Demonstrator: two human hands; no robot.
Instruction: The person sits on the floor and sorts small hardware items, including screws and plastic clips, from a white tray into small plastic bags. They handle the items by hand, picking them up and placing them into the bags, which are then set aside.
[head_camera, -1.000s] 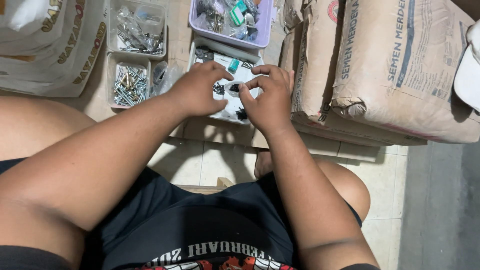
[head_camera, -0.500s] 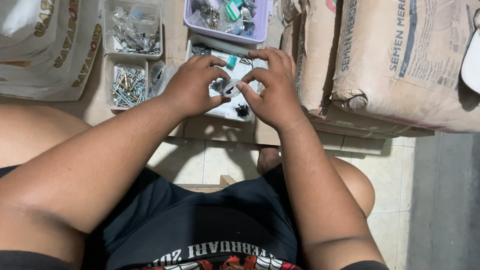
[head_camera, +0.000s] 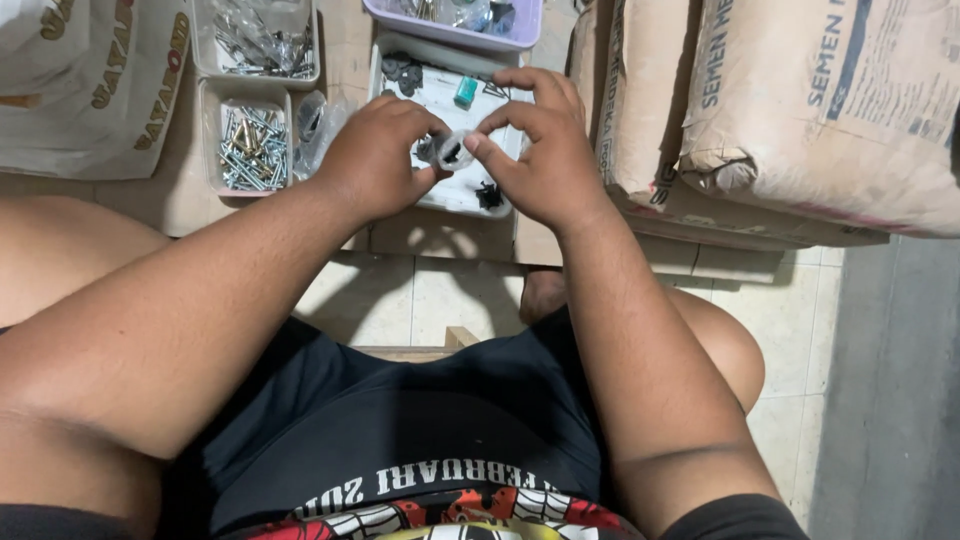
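Head view: I see both hands meet over the white tray (head_camera: 455, 195). Left hand (head_camera: 375, 155) and right hand (head_camera: 535, 150) pinch a small clear bag (head_camera: 455, 150) between fingertips, likely to keep it over the tray. Left of the tray, a clear tub of screws (head_camera: 250, 145). Right of the tray, tan paper sacks (head_camera: 800, 110) with blue lettering.

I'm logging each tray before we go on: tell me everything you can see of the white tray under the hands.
The white tray is a shallow rectangular plastic tray with a raised rim and rounded corners, lying flat on the board, just below a lilac tub. It holds a few small dark parts, a small teal piece and a dark clump near its lower edge. The left hand and right hand hover over its middle, pinching a small clear bag, hiding part of it.
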